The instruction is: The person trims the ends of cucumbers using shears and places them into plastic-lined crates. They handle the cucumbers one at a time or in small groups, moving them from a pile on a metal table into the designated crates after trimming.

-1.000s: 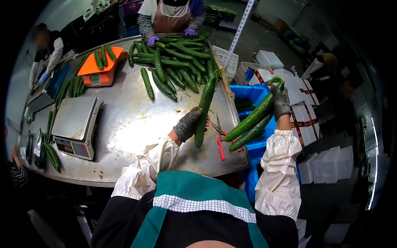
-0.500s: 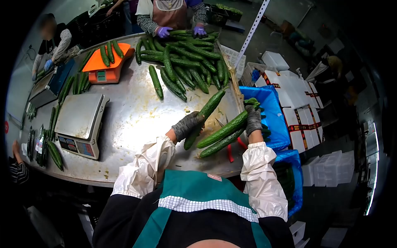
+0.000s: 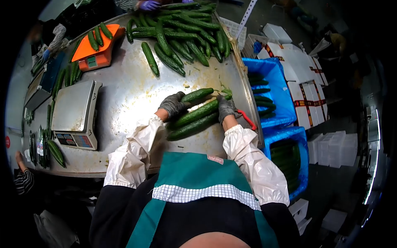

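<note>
My left hand [image 3: 173, 104], in a dark grey glove, is closed around a cucumber [image 3: 197, 95] held just above the metal table. My right hand [image 3: 226, 106], gloved the same way, grips the stem ends of two long cucumbers [image 3: 194, 126] that lie side by side, pointing left. The fingertips of both hands are partly hidden. Beside my right hand shows a red-handled tool [image 3: 247, 120]; its other end is out of sight behind the hand.
A cucumber pile [image 3: 186, 33] covers the table's [image 3: 128, 82] far side. At left stand a grey scale [image 3: 72, 107] and an orange scale [image 3: 93, 51] bearing cucumbers. Blue-lined crates [image 3: 285, 99] with cucumbers adjoin the right edge. A co-worker's purple-gloved hand [image 3: 149, 5] is at the back.
My hands have come closer together. The cucumber in my left hand has swung lower and more level, next to the two in my right hand. The view has shifted, with the far co-worker mostly out of frame.
</note>
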### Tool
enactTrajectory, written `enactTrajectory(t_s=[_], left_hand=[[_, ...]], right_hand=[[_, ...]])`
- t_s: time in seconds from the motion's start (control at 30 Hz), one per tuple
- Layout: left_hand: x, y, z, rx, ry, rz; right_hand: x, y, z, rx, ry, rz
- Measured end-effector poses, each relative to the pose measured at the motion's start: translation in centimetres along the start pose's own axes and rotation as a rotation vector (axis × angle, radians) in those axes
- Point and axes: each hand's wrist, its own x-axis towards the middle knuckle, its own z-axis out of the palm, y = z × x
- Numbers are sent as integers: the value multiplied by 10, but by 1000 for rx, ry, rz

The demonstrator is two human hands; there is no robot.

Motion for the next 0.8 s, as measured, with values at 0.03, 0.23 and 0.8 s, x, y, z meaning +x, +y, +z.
enactTrajectory(t_s=[0.03, 0.23, 0.8], left_hand=[[-7, 13, -4, 116, 10, -10], [-9, 32, -3, 495, 116, 33], [-26, 37, 7, 785, 96, 114]], right_hand=[[-1, -1, 2, 94, -73, 115], [-11, -20, -12, 100, -234, 358], [-37, 22, -151, -742, 14, -492]])
